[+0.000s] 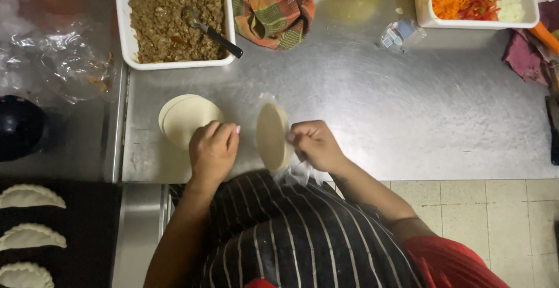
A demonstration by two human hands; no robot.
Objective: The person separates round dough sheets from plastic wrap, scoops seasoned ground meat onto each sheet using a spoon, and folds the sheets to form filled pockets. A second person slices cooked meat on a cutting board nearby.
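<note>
Right hand [314, 145], fingers pinched on thin clear plastic, holds a stack of pale round dough discs [272, 136] on edge; left hand [212, 151], fingers curled together, rests beside two flat discs [189, 119] on the steel counter [378, 101].

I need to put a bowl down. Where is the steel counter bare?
The steel counter is bare right of the right hand, below the white vegetable tray. It is crowded around the white filling tray and round dough discs.
</note>
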